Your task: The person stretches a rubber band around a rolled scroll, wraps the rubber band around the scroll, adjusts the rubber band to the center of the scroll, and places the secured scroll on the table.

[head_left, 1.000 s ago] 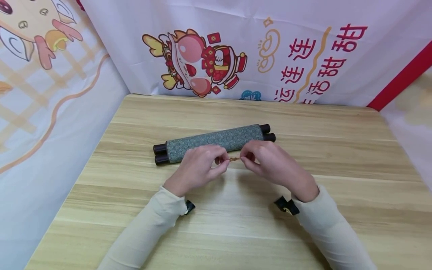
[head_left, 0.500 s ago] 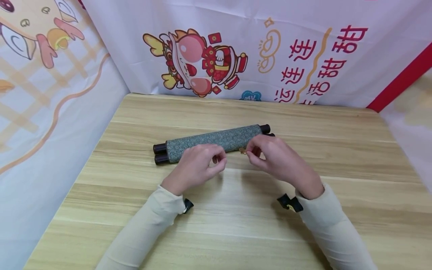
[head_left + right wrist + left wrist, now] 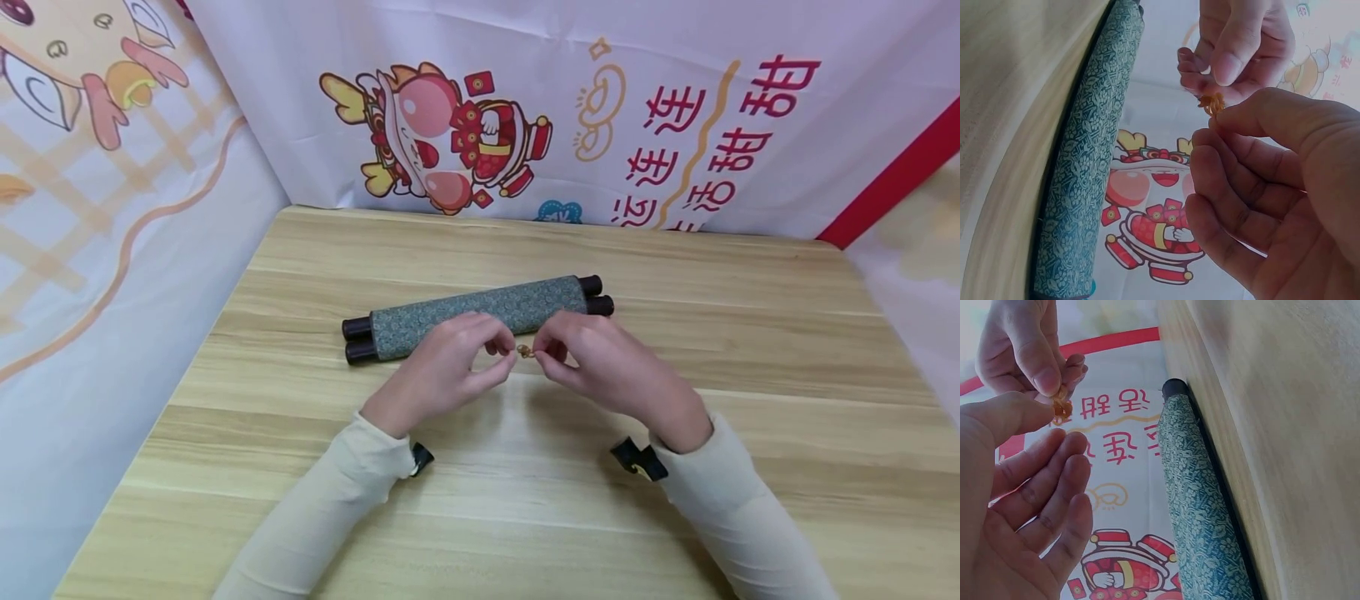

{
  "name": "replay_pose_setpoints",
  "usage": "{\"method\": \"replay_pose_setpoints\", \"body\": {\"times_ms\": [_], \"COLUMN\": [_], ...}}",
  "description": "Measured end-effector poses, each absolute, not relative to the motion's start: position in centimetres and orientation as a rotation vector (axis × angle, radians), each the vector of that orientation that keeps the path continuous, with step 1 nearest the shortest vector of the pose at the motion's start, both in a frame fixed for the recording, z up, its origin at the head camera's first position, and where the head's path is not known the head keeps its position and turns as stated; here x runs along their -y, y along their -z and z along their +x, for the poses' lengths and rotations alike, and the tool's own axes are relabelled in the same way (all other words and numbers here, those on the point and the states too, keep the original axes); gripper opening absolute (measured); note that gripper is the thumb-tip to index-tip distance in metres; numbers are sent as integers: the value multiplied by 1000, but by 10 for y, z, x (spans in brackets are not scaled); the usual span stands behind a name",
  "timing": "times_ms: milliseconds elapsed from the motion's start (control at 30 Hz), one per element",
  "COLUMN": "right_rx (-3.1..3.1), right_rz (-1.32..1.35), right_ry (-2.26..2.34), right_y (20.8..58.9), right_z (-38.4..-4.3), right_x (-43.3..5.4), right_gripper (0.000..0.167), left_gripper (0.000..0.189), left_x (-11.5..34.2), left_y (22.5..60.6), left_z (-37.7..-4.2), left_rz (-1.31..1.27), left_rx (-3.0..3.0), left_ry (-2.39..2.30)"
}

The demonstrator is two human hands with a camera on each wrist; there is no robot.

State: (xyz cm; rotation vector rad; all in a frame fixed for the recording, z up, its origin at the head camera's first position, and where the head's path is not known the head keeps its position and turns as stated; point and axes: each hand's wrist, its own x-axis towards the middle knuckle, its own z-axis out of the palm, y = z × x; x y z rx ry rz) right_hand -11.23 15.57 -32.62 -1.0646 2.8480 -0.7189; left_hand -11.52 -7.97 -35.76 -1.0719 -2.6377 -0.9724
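A tangled amber rubber band (image 3: 525,352) is pinched between the thumb and index finger of my right hand (image 3: 611,358). My left hand (image 3: 450,358) is just left of it, thumb and index finger apart, its other fingers loosely bent. In the right wrist view the rubber band (image 3: 1212,104) bunches above the right fingertips, close to the left hand (image 3: 1247,44). Whether the left thumb touches it I cannot tell. Behind both hands lies a rolled scroll (image 3: 480,310) with green patterned cloth and dark rod ends; the hands partly hide its front edge.
The scroll rests slantwise on a light wooden table (image 3: 517,517). A white printed cloth (image 3: 570,108) hangs along the table's back edge, and another patterned cloth (image 3: 150,292) stands at the left side. Black wrist bands sit at both sleeves.
A second ago both hands held the rubber band stretched between them. The left hand let go, the right hand drew it back and away, then brought it near the left fingertips again, bunched up.
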Motion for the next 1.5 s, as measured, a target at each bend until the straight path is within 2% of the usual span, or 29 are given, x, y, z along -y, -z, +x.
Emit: {"method": "replay_pose_setpoints", "body": {"times_ms": [300,1100,1500], "right_rx": [-2841,-2800,-2846], "right_rz": [-1041,-1090,-957], "right_ry": [725,782,797], "right_y": [327,324,319], "right_z": [-111,-108,-121], "right_x": [-155,-152,-174], "right_gripper": [3,4,6], "left_gripper": [5,4,7], "left_x": [74,70,98], "left_y": [354,359,351], "left_z": [-109,-106,-121], "left_rz": [-1145,-1107,-946], "left_rx": [2588,2508,2546], "left_ry": [861,732,811]}}
